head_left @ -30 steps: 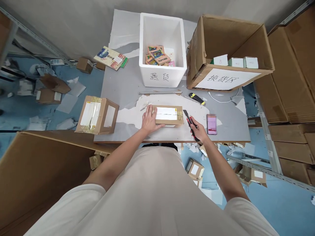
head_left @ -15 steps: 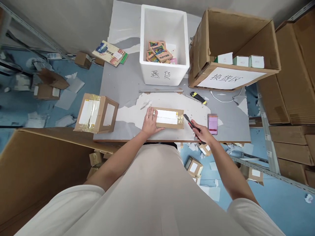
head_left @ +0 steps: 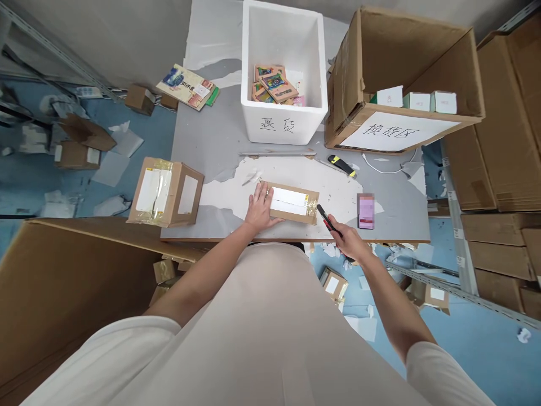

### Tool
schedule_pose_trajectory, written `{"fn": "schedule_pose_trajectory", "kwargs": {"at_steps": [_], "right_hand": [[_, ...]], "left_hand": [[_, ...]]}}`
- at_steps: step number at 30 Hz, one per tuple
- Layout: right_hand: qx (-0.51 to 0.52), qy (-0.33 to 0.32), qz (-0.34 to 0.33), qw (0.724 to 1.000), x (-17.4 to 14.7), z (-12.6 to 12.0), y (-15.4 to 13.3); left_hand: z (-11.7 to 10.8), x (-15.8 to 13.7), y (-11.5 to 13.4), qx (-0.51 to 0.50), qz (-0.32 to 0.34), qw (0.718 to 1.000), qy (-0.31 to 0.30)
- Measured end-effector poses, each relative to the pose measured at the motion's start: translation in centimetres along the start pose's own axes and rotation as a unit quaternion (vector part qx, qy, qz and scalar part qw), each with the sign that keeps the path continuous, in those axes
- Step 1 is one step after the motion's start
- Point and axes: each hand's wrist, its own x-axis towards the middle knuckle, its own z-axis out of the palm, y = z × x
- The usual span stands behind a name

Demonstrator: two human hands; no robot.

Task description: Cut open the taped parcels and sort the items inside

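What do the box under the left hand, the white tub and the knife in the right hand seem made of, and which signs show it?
Box: probably cardboard, given its plain brown, matte surface.
White tub: likely plastic foam, dull-finished, going by its thick, pale walls.
Knife: perhaps plastic, judging by its black and red casing; its finish is too small to tell.

Light even, diffuse; source out of frame. Foam box [head_left: 279, 135] reads brightest, its inside softly shaded. Small glints on the packing tape [head_left: 313, 208] of the parcel [head_left: 289, 200]. Inside of large carton [head_left: 84, 276], near left, in brown shade; far right corner dim. Wide-lens stretch at edges (sleeves [head_left: 127, 344] swell toward near corners). Phone screen [head_left: 366, 213] pixelated; floor [head_left: 78, 181] at left soft.
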Motion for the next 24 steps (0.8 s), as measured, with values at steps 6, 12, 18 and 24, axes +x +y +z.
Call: {"fn": "schedule_pose_trajectory", "kwargs": {"at_steps": [6, 12, 18, 24], "right_hand": [[-0.084, 0.011, 0.021, 0.996, -1.6, 1.2, -2.2], [-0.156, 0.012, 0.043, 0.987, -2.7, 2.7, -3.4], [-0.112, 0.066, 0.072, 0.989, -3.1, 1.7, -3.6], [0.33, 0.226, 0.198, 0.895, 0.4, 5.8, -2.7]], "left_hand": [[-0.2, 0.0, 0.3, 0.011, -0.004, 1.0, -0.006], [-0.2, 0.1, -0.1, -0.009, 0.006, 1.0, 0.004], [-0.1, 0.3, 1.0, -0.025, -0.036, 0.999, 0.011], [-0.5, -1.0, 4.8, -0.072, -0.173, 0.982, 0.037]]}}
